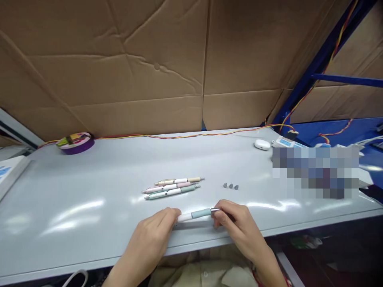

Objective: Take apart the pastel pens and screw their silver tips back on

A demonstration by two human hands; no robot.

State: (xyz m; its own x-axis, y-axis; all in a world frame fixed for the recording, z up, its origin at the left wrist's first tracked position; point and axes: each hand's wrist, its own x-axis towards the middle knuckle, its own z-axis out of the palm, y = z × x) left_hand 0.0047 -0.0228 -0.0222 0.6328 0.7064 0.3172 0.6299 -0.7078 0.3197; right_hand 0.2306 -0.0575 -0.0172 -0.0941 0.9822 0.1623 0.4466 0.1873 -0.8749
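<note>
A blue-and-white pen (196, 215) is held level above the near edge of the grey table (89, 207), gripped at both ends. The white end is enclosed by the fingers of the left hand (155, 235), which are curled shut around it. The metal tip end is pinched between the thumb and fingertips of the right hand (236, 229), closed tightly on it; whether the tip is being turned cannot be told. The light blue section of the barrel is left exposed between the two hands.

Just beyond the grip, further from the person, three finished pens (173, 186) are laid side by side, almost parallel to the held pen: a beige one at the back, a pink one in the middle, a pale green one nearest. Beyond the right hand and slightly to its right, three small metal tips (230, 185) are lined up in a short row, apart from each other and from the pens.

Well to the right of the grip, a white earbud case (262, 144) is seen near the back of the table. Far to the left, at the back edge, a purple tape roll (76, 142) is set flat. A red-and-yellow wire (179, 136) is run along the back edge, below a cardboard wall (134, 63).
</note>
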